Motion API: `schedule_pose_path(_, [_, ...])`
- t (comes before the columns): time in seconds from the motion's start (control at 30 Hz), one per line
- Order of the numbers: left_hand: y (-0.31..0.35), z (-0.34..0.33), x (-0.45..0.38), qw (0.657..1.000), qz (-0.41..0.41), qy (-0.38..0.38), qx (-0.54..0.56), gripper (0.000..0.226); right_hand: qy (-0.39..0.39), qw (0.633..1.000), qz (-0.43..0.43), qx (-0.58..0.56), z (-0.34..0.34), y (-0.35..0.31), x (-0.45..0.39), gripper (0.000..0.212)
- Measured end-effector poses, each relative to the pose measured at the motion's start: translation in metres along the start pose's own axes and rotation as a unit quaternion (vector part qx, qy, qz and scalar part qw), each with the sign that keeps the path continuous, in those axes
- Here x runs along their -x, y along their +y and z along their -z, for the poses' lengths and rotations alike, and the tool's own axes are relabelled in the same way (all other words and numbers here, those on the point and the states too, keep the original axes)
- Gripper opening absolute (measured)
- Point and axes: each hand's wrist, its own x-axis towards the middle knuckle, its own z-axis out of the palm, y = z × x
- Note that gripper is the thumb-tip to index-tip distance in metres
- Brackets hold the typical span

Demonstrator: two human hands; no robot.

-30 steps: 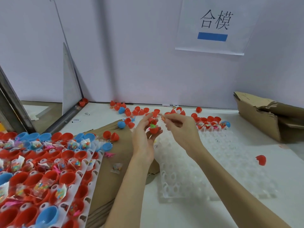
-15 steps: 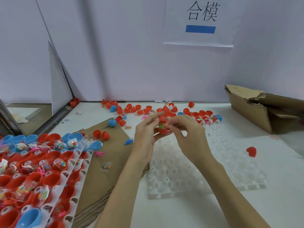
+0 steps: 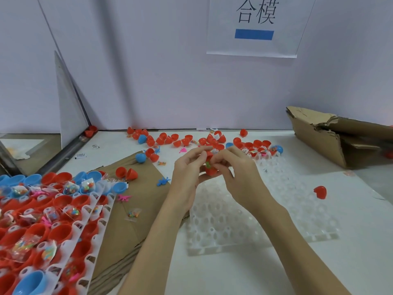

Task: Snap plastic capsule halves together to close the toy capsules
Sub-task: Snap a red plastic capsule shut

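Most of the work appears to remain: open red and blue capsule halves (image 3: 53, 220) loaded with toys fill the trays at the left, loose halves (image 3: 168, 139) lie scattered along the back of the worktop (image 3: 223, 273), and the clear tray (image 3: 276, 220) under the hands is unfilled apart from its far edge. The left hand (image 3: 187, 175) and right hand (image 3: 238, 175) both grip one red capsule (image 3: 210, 170) raised above that tray. The capsule sits between the curled fingers (image 3: 221, 161) of both hands, a green toy showing at its seam, so closure is judged incomplete.
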Motion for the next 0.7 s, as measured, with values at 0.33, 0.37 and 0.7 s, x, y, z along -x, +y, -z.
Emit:
schedule_pose_path(0.33, [0.003,0.002,-0.001,0.994,0.026,-0.026,0.105,0.023,0.102,0.992,-0.025,-0.066,-0.002,-0.003,0.001,0.015])
schedule_pose_path(0.37, [0.004,0.002,-0.001,0.992,0.027,-0.03,0.12,0.023,0.109,0.992,-0.017,-0.064,-0.002,-0.003,0.001,0.014])
schedule_pose_path(0.7, [0.012,0.005,0.002,0.976,0.049,-0.059,0.206,0.032,0.117,0.992,0.026,-0.045,-0.005,0.0,0.001,0.021])
